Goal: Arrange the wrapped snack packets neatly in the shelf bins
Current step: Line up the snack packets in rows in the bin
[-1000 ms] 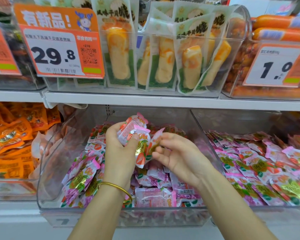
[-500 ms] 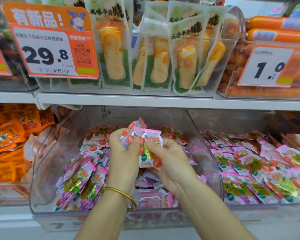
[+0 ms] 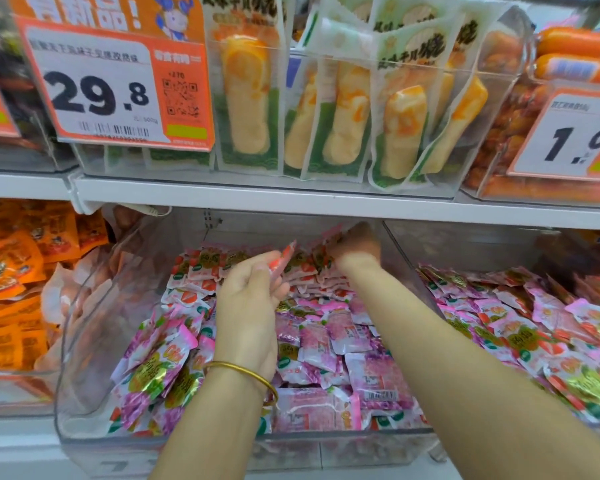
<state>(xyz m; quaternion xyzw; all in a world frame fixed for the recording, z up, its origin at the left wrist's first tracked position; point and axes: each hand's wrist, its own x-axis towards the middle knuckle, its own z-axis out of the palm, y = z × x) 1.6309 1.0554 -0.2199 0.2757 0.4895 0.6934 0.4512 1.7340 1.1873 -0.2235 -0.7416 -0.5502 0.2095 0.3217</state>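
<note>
Bin: a clear plastic bin point(image 3: 94, 341) on the lower shelf, holding pink and red snack packets.
Left hand: the left hand point(image 3: 248, 306), with a gold bangle point(image 3: 243, 372) on its wrist, is raised over the middle of the bin. Its thumb and curled fingers pinch one red-edged packet point(image 3: 284, 259), which sticks out toward 1 o'clock.
Right hand: the right hand point(image 3: 359, 245) is at the bin's 12 o'clock, reaching deep to the back wall, fingers bent down onto the packets there. A pink packet edge point(image 3: 331, 237) shows at its fingertips (motion blur, so I cannot tell whether it is pinched or only pressed).
Done: from 10 to 12 o'clock the back rows point(image 3: 201, 271) stand overlapped and roughly in line.
Left to do: from the middle down to 6 o'clock a loose heap point(image 3: 326, 344) lies at all angles, some face down with barcodes up. At 7 o'clock more packets point(image 3: 153, 368) lean untidily on the side wall.
Progress: I judge it under half finished, the back being filled first.
Neighbour: the bin at 3 o'clock point(image 3: 409, 251) is just as jumbled.
</note>
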